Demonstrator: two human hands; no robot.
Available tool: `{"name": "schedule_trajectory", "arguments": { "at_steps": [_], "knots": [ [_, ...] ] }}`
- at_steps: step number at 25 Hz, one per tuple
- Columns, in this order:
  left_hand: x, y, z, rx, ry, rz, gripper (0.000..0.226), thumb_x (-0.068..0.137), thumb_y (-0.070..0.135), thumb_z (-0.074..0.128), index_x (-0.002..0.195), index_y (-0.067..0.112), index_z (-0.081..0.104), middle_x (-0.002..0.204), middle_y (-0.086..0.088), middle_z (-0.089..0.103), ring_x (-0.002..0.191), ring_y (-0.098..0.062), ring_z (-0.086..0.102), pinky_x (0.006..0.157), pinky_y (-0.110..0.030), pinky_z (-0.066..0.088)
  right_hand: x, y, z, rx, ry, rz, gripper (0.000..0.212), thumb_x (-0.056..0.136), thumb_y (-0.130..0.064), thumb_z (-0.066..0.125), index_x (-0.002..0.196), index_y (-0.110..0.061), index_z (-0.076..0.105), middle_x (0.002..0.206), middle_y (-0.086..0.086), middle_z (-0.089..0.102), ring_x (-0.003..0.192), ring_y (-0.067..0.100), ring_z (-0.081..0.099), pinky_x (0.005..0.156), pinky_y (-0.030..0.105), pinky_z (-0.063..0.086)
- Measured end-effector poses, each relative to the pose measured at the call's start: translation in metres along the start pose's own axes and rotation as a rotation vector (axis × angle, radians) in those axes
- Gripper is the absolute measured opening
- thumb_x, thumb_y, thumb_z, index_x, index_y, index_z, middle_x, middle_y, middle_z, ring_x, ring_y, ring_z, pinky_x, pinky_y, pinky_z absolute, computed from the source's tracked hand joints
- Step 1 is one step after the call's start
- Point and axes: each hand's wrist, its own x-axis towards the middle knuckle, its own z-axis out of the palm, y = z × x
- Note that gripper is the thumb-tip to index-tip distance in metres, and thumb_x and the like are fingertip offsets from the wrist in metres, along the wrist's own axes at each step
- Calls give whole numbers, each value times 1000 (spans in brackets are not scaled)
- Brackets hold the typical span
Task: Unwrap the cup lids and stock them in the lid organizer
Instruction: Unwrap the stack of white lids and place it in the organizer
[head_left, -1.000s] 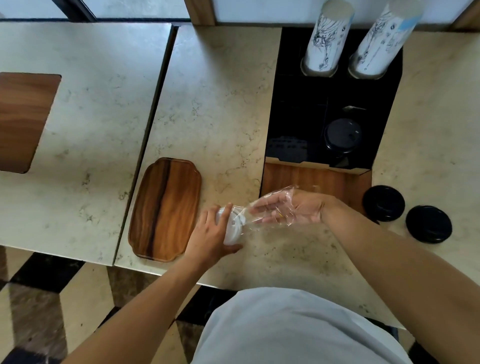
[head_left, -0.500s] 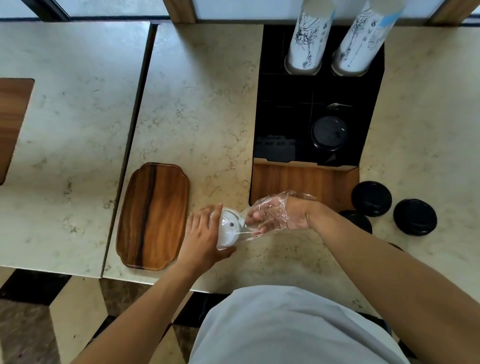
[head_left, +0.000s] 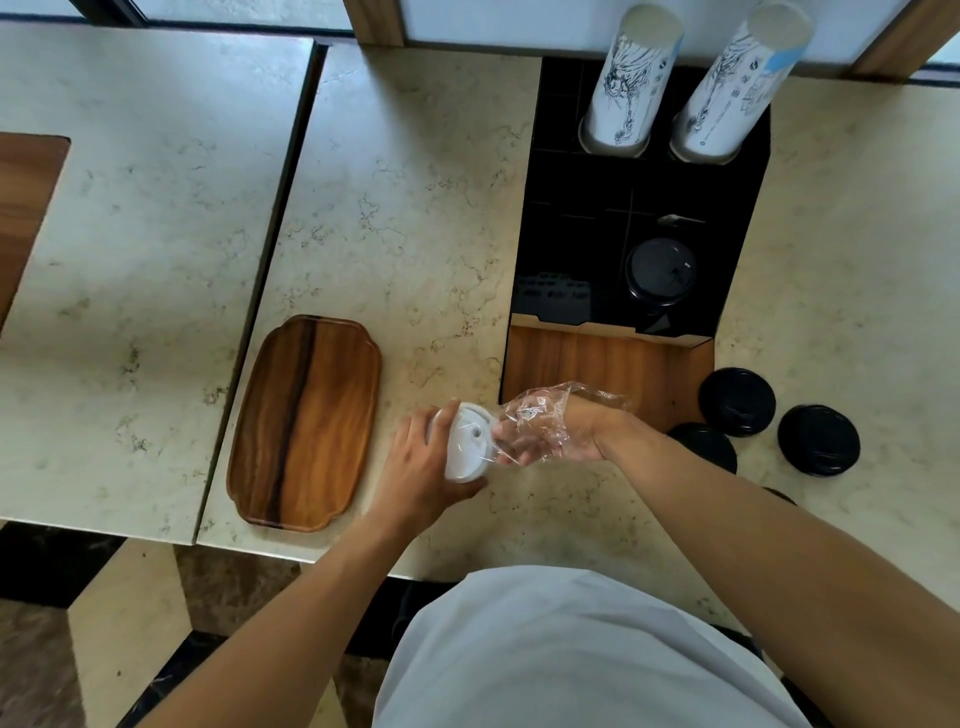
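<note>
Where clear wrap covers, right hand blurred.

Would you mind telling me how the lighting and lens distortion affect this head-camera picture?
Head view: daylight is soft and shadows faint; the wide lens bows the counter edges and splays the cup stacks; the organizer interior is nearly black, hiding its dividers; the wrap glints over the right hand.

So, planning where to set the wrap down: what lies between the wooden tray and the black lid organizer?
In the head view, only bare marble counter lies between the wooden tray and the lid organizer.
</note>
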Motion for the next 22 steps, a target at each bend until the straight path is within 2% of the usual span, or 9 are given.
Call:
{"name": "schedule_trajectory", "arguments": {
  "at_steps": [2,6,8,11,14,16,18,20,22],
  "knots": [
    [-1,2,1,-29,36,-11,106,62,53,89,146,11,40,128,-17,55,109,-34,55,89,-47,50,3,3,2,-15,10,-7,26,100,2,60,122,15,61,93,15,73,83,27,75,60,26,61],
    [-5,1,1,-52,36,-17,106,64,56,86,148,14,36,131,-16,53,112,-33,53,91,-47,50,4,6,6,-79,51,-54,19,98,3,62,114,13,63,93,23,69,84,30,73,60,24,61],
    [-4,2,1,-47,32,-23,107,64,56,86,149,14,36,131,-15,53,112,-32,53,92,-45,48,7,7,6,-87,97,-42,18,96,4,63,112,13,65,91,21,69,79,28,71,60,25,61],
    [-4,3,1,-6,35,-6,108,65,55,86,149,13,35,131,-16,53,113,-34,54,93,-46,47,9,6,9,-107,132,-37,4,93,5,67,95,6,70,82,17,68,68,22,66,58,26,60],
    [-5,1,2,62,-6,12,110,67,61,81,151,14,30,132,-15,52,117,-34,53,97,-49,45,5,5,13,-77,123,-44,6,94,8,63,98,8,67,80,18,67,65,21,65,55,26,59],
    [-5,-1,3,100,-14,19,113,65,66,80,151,13,30,131,-14,53,117,-34,53,97,-49,45,0,5,15,-78,122,-45,12,97,9,58,107,8,64,87,24,63,70,25,65,55,27,59],
    [-5,-2,2,128,-21,21,117,62,70,79,152,12,31,130,-14,54,116,-34,54,97,-49,45,-2,3,17,-113,168,-13,13,98,9,56,107,10,64,98,31,59,83,37,64,56,28,60],
    [-5,-2,2,148,-30,22,121,60,73,79,152,11,31,130,-15,54,116,-34,55,97,-50,46,-2,2,18,-221,229,17,17,97,7,59,110,16,65,104,34,60,95,44,62,64,33,59],
    [-5,-3,1,168,-45,26,122,61,75,77,153,10,30,131,-16,55,116,-35,55,97,-50,46,-1,1,18,-319,259,27,23,95,3,63,111,19,64,108,38,64,100,50,64,75,40,57]
  ]
}}
